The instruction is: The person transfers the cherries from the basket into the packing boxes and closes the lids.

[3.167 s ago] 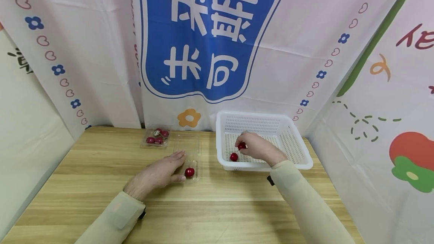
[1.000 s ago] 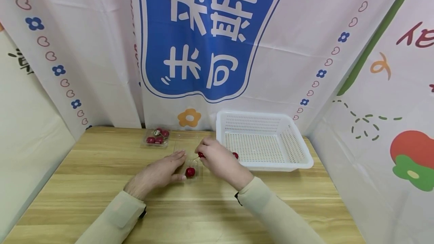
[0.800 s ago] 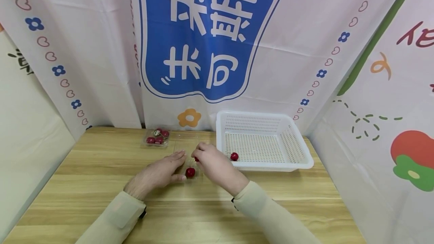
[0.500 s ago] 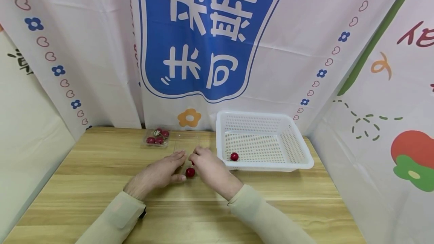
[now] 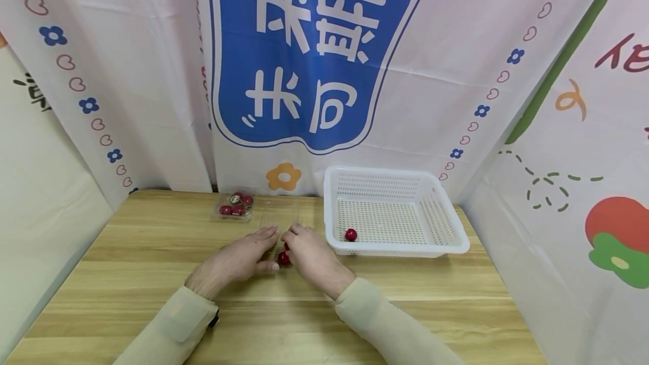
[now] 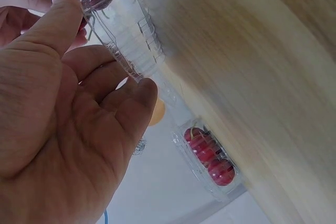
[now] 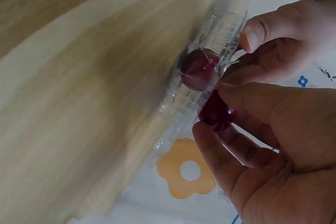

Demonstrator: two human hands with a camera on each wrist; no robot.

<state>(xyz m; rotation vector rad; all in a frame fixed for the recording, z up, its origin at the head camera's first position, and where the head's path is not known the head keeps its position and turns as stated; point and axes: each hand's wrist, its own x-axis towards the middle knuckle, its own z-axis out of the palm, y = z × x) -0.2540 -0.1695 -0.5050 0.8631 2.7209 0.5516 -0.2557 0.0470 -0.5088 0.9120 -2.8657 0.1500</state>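
My left hand [image 5: 235,261] lies along the left side of a clear plastic clamshell box [image 6: 123,22], its thumb and fingertips touching the rim. One dark red cherry [image 7: 199,70] lies inside this box, and the box's lid [image 5: 280,214] is spread back toward the wall. Over the box, my right hand [image 5: 311,255] pinches a second cherry [image 7: 215,113] between thumb and fingers, close to the first one. From the head view, the right fingers partly cover both cherries.
Right of the box stands a white perforated plastic basket [image 5: 395,250] with one cherry [image 5: 351,235] in its near left corner. Another clear box [image 5: 221,217] holding several cherries sits at the back left. A printed cloth [image 5: 243,168] hangs behind the wooden table [image 5: 284,320].
My right hand has taken a cherry out of the basket, moved left with it and lowered it into the open box. The left hand has stayed in place.
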